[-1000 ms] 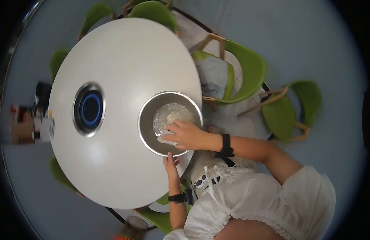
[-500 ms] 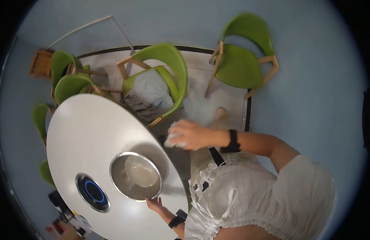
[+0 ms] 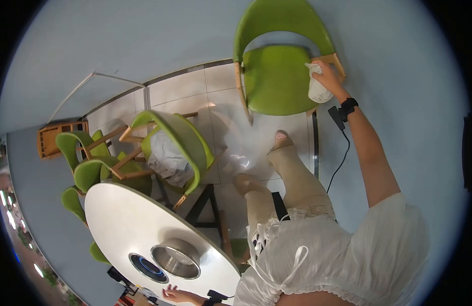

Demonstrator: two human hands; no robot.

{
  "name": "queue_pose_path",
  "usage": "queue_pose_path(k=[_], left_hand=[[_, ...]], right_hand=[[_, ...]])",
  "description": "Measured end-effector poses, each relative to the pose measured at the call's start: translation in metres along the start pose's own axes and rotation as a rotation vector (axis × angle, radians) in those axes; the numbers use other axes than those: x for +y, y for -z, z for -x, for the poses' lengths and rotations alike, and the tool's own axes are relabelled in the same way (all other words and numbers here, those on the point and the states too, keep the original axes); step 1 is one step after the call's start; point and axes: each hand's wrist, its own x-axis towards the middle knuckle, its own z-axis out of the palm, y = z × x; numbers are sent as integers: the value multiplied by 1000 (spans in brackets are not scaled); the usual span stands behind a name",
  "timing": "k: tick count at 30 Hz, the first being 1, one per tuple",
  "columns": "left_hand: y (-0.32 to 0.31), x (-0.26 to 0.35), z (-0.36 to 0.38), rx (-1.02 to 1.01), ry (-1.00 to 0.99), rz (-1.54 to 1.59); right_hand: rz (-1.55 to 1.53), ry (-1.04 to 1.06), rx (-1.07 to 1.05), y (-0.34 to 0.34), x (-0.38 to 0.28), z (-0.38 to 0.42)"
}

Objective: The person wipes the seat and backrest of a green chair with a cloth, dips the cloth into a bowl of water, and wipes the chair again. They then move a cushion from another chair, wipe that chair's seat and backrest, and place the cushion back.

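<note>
My right hand [image 3: 327,80] is closed on a crumpled white cloth [image 3: 319,92], at the right side of a green chair [image 3: 276,76], near its wooden armrest. Close to the lower edge of the white oval table [image 3: 123,219], my left hand [image 3: 179,294] has its fingers apart and holds nothing. A metal bowl [image 3: 195,255] stands on the table above that hand, apart from it. Something pale shows inside the bowl, too unclear to name. Beside the bowl, a round black cooktop [image 3: 148,268] with a blue ring is set in the table.
Another green chair [image 3: 197,153] holds grey fabric [image 3: 167,155]. More green chairs [image 3: 93,173] stand along the table's far side, near a wooden stool [image 3: 55,138]. A black device [image 3: 336,117] with a cable hangs by my right wrist. My legs are on the tiled floor.
My right hand has moved up and right with the cloth, to the chair. My left hand has come off the bowl's rim. The view has shifted, with the table now lower.
</note>
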Motion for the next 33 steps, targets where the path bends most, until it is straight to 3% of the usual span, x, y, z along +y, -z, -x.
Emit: queue_pose_path(k=[3,5,6,7,9,12,15,16,18,21,24,28,31,33], left_hand=[[-86,152,22,-136,-169,74],[-142,227,46,-295,-261,194],[-162,268,62,-472,-262,154],[-181,304,81,-651,-262,108],[-228,346,111,-855,-456,99],[-295,395,165,-1190,-443,191],[-362,433,218,-1525,-459,163],[-383,441,229,-1565,-614,101],[-440,461,263,-1598,-917,20],[-519,489,296,-1460,-1168,32],[-594,506,322,-1260,-1099,123],[-653,517,354,-1304,-1036,-116],[-661,514,384,-1218,-880,-39],[-668,506,386,-1196,-884,-35]], right_hand=[[-242,-91,-30,-2,43,-30],[57,43,71,9,24,-33],[207,109,121,10,15,-33],[146,100,126,8,19,-37],[21,75,140,1,29,-49],[55,36,228,-7,35,-60],[133,-38,145,-5,30,-64],[65,-95,105,-7,30,-60],[-59,-169,33,-6,38,-77],[-133,-150,-74,-24,64,-93],[-68,-129,-140,-37,46,-107],[85,-187,-110,-111,103,-123],[134,-231,-76,-136,124,-122],[220,-347,-171,-156,121,-112]])
